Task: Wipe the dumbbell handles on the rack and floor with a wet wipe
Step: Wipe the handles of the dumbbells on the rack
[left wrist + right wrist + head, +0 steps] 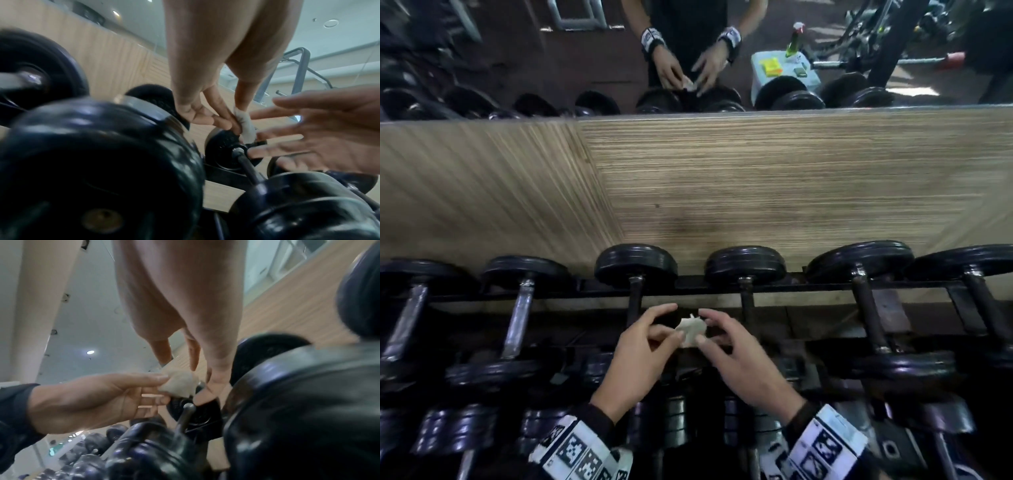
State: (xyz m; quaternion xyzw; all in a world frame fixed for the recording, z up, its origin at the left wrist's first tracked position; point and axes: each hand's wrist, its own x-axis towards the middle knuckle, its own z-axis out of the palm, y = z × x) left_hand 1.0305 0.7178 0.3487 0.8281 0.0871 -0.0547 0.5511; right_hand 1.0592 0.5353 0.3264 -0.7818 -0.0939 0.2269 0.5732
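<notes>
We hold a small crumpled off-white wet wipe (pixel 691 331) between our two hands, above the black metal rack (pixel 825 286) and between the dark handles of two black round-headed dumbbells (pixel 636 263). Our left hand (pixel 642 356) pinches its edge between thumb and curled fingers. Our right hand (pixel 736 356) touches the other side with thumb and fingertips, though through the blur we cannot tell whether it grips; its remaining fingers spread apart.

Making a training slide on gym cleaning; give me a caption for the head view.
Both hands, left and right, hold a crumpled wet wipe above racked dumbbells.
</notes>
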